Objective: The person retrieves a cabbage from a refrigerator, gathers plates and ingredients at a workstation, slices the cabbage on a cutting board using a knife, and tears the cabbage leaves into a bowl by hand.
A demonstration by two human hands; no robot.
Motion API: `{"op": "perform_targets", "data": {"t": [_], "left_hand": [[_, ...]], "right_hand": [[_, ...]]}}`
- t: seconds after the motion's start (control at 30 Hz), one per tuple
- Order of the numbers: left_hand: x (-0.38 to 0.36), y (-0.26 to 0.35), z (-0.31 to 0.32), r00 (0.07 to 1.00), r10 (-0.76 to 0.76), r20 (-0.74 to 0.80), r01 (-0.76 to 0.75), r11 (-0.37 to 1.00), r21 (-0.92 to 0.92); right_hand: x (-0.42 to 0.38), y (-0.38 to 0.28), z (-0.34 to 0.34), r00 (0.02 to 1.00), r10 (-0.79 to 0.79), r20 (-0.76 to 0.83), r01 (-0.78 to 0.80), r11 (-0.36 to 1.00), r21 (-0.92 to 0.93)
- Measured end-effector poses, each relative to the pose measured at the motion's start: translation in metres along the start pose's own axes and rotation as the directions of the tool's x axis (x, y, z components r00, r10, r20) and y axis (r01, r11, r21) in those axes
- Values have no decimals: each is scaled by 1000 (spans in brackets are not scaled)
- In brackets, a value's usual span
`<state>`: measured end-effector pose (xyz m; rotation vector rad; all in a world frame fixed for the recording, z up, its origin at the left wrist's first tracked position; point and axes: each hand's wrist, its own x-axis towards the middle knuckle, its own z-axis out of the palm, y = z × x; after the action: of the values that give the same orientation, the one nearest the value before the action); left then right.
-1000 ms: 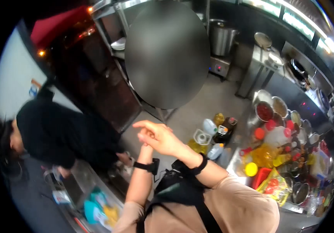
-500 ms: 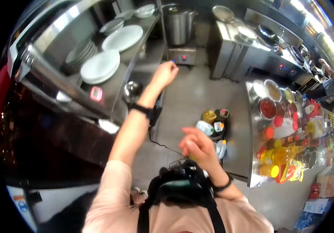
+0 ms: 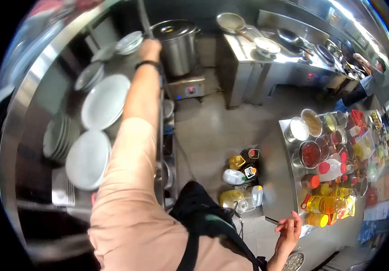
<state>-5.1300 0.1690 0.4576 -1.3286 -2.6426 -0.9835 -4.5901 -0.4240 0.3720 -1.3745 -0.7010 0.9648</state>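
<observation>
My left hand [image 3: 150,49] reaches far forward to the shelf's front edge. Its fingers are curled at the upright metal post [image 3: 144,18], apparently around it, though the fingertips are hidden. Just left of this hand stands a small stack of white bowls [image 3: 129,43]. Large white oval plates [image 3: 106,101] lie on the shelf beneath my stretched arm. Low at the right, my right hand [image 3: 289,231] is empty, its fingers apart and loosely bent, near the corner of the steel table [image 3: 273,198].
A lidded stockpot [image 3: 175,49] stands on a burner beyond the shelf. Jugs and bottles [image 3: 242,178] sit on the floor. Bowls of ingredients [image 3: 310,154] and oil bottles [image 3: 323,204] crowd the right table. Another person [image 3: 368,81] works at the stoves.
My left hand has moved forward and left to the post. The right hand has swung down and right, away from my chest. The view has shifted towards the shelf.
</observation>
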Motion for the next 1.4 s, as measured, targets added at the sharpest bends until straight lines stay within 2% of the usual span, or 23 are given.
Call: {"op": "perform_targets", "data": {"t": [0.03,0.07,0.1,0.13,0.17,0.2,0.23,0.33,0.43,0.47,0.5,0.57,0.6,0.63,0.67,0.87,0.93,0.97,1.0,1.03,1.13,1.33,1.4], "left_hand": [[5,4,-10,998,53,-30,-51,996,74],[50,-2,17,995,-9,-103,11,1000,13],[110,-27,55,964,259,-65,-247,957,150],[119,-28,50,886,463,23,-420,780,463],[148,-33,63,885,464,-34,-397,792,465],[137,-16,46,905,425,-28,-360,799,482],[203,-31,78,988,139,-74,-121,970,211],[293,-66,134,964,147,-222,-64,937,343],[325,-84,147,982,189,-6,-177,932,317],[352,-97,166,974,212,76,-225,930,290],[377,-109,184,960,234,156,-268,929,257],[343,-95,167,991,131,6,-129,963,235],[425,-151,216,938,320,137,-330,942,61],[345,-77,146,988,-2,156,-45,954,298],[353,-79,150,988,-68,138,22,950,310],[413,-113,195,994,-13,104,-24,937,348],[406,-105,186,998,44,39,-52,965,256],[398,-98,172,991,52,122,-86,953,289],[392,-95,169,991,63,121,-95,953,287],[386,-99,166,988,156,6,-154,964,218],[399,-100,150,966,238,-96,-185,905,384],[395,-106,95,945,219,-241,-132,934,333],[403,-122,79,923,150,-355,-74,973,220]], "right_hand": [[6,3,9,995,-48,-85,49,999,20],[10,-5,21,991,-47,-123,49,999,12],[14,-13,39,982,-52,-179,50,999,-16],[14,-22,56,968,-60,-243,51,998,-42],[12,-32,68,950,-62,-305,42,996,-73],[14,-32,79,927,-89,-365,73,996,-57],[18,-37,97,904,-72,-421,68,997,-24],[39,-61,151,848,-6,-530,16,1000,14],[60,-63,195,887,55,-459,-87,995,-48],[69,-65,208,866,42,-498,-75,996,-47],[79,-65,218,889,36,-456,-57,998,-33],[90,-65,231,925,7,-379,-13,1000,-15],[95,-66,235,915,-11,-404,6,1000,-16],[98,-65,237,914,6,-405,-20,999,-29],[100,-65,241,915,30,-402,-50,998,-41],[111,-73,250,918,40,-395,-65,997,-49],[109,-76,249,912,58,-405,-102,991,-88],[108,-78,246,910,57,-411,-100,992,-83],[107,-81,241,916,41,-398,-95,989,-115],[104,-84,234,922,29,-385,-91,986,-143],[108,-109,207,913,43,-405,-164,949,-268],[132,-147,156,921,-34,-389,-137,904,-405],[140,-161,152,920,-49,-389,-134,894,-429]]}}
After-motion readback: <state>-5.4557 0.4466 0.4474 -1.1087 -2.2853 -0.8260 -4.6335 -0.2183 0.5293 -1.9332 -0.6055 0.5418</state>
